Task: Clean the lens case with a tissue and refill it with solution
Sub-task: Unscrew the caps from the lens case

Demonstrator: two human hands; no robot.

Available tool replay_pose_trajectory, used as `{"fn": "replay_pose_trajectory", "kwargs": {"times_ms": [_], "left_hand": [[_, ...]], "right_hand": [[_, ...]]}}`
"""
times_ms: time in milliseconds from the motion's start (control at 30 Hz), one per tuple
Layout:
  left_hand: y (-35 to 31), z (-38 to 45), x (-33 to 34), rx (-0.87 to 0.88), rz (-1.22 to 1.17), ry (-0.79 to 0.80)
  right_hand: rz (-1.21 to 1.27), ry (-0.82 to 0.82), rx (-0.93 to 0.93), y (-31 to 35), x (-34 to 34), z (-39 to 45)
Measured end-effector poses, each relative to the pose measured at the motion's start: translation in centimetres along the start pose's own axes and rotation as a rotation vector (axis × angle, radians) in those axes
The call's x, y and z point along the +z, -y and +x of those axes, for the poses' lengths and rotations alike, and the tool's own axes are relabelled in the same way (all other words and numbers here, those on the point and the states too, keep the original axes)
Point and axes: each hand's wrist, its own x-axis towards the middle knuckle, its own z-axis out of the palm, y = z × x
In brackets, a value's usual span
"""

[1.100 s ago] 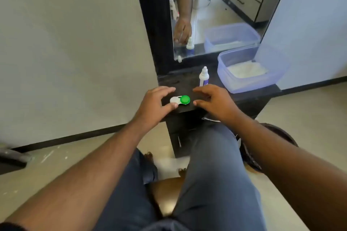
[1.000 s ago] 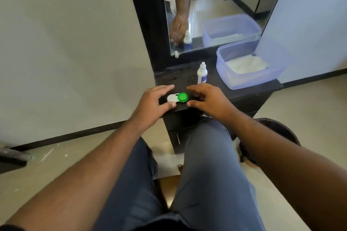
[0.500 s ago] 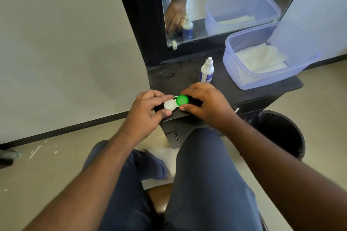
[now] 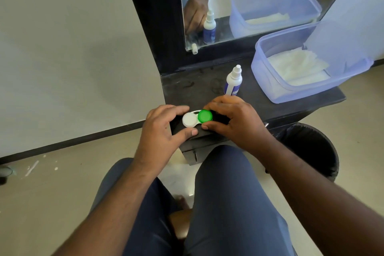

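A lens case (image 4: 197,119) with one white cap and one green cap lies near the front edge of a small black table (image 4: 193,89). My left hand (image 4: 164,129) pinches the white-capped end between forefinger and thumb. My right hand (image 4: 232,120) pinches the green cap (image 4: 205,116) the same way. A white solution bottle with a blue label (image 4: 233,81) stands upright just behind my right hand. White tissues (image 4: 297,66) lie in an open pale-blue plastic box (image 4: 270,85) at the table's right end.
A mirror (image 4: 239,2) in a black frame stands behind the table and reflects the bottle, box and a hand. A black bin (image 4: 311,147) sits on the floor to the right. My knees are under the table's front edge. A white wall lies left.
Both hands have closed in on the case, from resting beside it to pinching its two caps. The head camera has moved closer and tilted down.
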Motion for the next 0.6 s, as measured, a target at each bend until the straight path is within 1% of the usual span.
{"fn": "replay_pose_trajectory", "kwargs": {"times_ms": [67, 133, 200, 300, 367, 500, 533, 600], "left_hand": [[0.1, 0.0, -0.4, 0.004, -0.051, 0.083], [0.5, 0.2, -0.5, 0.050, -0.083, 0.125], [0.8, -0.1, -0.5, 0.067, -0.116, 0.088], [1.0, -0.7, -0.5, 0.006, -0.187, -0.047], [0.9, -0.8, -0.4, 0.023, -0.181, -0.096], [0.9, -0.3, 0.0, 0.057, -0.163, 0.034], [0.8, -0.2, 0.2, 0.065, -0.164, 0.035], [0.8, -0.3, 0.5, 0.084, -0.159, -0.025]], "right_hand": [[-0.002, 0.004, 0.004, -0.1, 0.0, 0.1], [0.004, 0.000, 0.007, -0.1, 0.0, 0.1], [0.012, -0.003, 0.009, 0.0, 0.0, 0.1], [0.014, -0.001, 0.013, 0.1, 0.0, 0.1], [0.013, -0.009, 0.012, 0.0, 0.0, 0.0], [0.005, -0.014, 0.000, 0.0, 0.1, 0.1], [0.002, -0.016, -0.003, 0.0, 0.1, 0.1], [-0.004, -0.014, -0.006, 0.1, 0.1, 0.1]]}}
